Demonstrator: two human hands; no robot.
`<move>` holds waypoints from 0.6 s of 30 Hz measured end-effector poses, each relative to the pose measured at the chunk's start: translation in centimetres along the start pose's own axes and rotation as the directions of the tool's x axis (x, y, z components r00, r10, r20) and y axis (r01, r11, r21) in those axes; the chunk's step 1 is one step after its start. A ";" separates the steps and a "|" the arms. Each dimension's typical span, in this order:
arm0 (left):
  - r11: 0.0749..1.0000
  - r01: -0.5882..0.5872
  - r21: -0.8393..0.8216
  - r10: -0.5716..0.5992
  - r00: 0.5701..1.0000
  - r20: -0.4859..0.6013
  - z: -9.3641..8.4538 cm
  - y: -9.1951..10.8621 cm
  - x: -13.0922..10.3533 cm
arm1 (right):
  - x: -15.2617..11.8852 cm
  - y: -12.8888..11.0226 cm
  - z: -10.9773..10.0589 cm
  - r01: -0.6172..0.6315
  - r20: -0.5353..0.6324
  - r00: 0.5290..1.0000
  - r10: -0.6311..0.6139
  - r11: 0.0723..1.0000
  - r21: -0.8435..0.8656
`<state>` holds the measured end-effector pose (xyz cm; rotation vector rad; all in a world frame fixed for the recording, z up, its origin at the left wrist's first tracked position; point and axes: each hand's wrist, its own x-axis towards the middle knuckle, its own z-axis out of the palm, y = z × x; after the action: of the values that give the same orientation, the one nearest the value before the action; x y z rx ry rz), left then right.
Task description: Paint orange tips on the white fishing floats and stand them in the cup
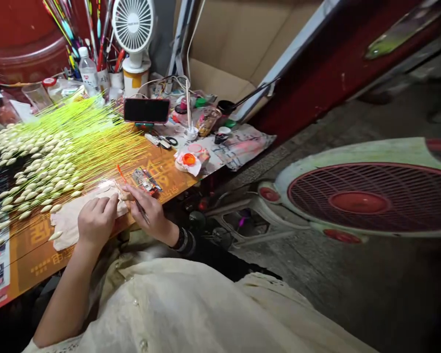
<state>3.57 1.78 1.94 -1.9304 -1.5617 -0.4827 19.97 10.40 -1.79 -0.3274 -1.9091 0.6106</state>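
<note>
My left hand (pixel 98 218) is closed in a pinch over a crumpled pale cloth or paper sheet (pixel 71 215); what its fingertips hold is hidden. Beside it, my right hand (pixel 152 215) grips a slim, dark-handled, brush-like tool (pixel 144 214). The fingertips of both hands come close together. A thin orange piece (pixel 120 171) sticks up just past the right fingers. One pale fishing float (pixel 56 235) lies at the sheet's left edge. Many more fishing floats (pixel 61 184) with pale oval bodies and yellow-green stems are spread to the left.
An open pot of orange paint (pixel 188 159) stands right of my hands. Behind it are scissors (pixel 169 141), a propped phone (pixel 146 111) and a small white fan (pixel 133 24). A large floor fan (pixel 360 201) stands to the right, off the table.
</note>
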 end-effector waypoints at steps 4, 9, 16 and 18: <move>1.000 -0.011 -0.001 0.011 1.000 -0.017 0.8 0.2 -0.2 | -0.4 0.3 -3.8 -0.027 -0.054 0.998 0.022 0.995 -0.101; 1.000 -0.003 0.007 0.004 0.999 -0.046 1.3 -0.1 -0.4 | -1.0 2.2 -10.2 -0.243 -0.227 0.952 0.207 0.959 -0.145; 1.000 0.016 0.000 -0.016 0.999 -0.050 1.7 -0.5 -0.5 | 0.3 5.9 -16.3 -0.451 -0.375 0.854 0.361 0.874 -0.184; 1.000 0.012 0.006 -0.011 0.998 -0.065 1.9 -0.6 -0.6 | 1.0 6.7 -16.9 -0.445 -0.383 0.858 0.342 0.867 -0.222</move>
<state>2.70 2.66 0.29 -1.8833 -1.5323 -0.5393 34.70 20.88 0.59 -0.9876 -1.6067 0.4870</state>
